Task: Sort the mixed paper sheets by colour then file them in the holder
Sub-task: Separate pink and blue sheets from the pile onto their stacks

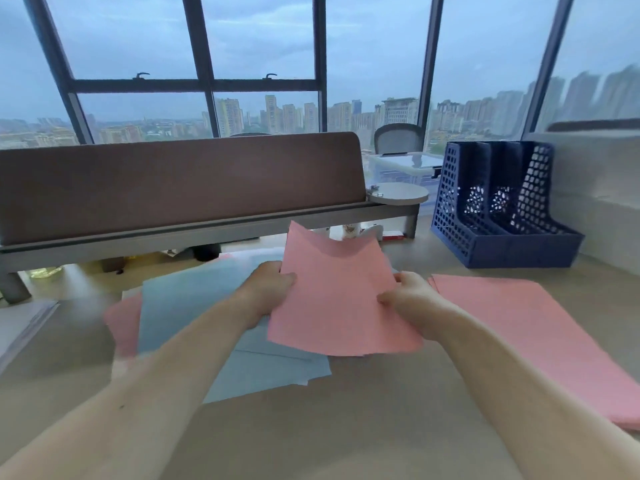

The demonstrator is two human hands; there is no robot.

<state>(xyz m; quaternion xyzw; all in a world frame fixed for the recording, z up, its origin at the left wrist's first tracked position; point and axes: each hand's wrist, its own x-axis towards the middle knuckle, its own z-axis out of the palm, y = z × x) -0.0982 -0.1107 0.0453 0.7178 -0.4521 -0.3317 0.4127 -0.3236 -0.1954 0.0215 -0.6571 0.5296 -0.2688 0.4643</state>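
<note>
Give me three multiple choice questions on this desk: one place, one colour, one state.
1. Where is the sorted pink stack? A) on the desk, at the person's right B) inside a drawer C) on the floor
2. What colour is the paper held by the left hand and right hand? A) green B) pink C) yellow
3. How is the blue file holder? A) tipped over B) stuffed with paper C) upright, no paper visible
Answers: 1 A, it lies flat beside the right forearm. 2 B, plainly pink. 3 C, its mesh slots show through.
</note>
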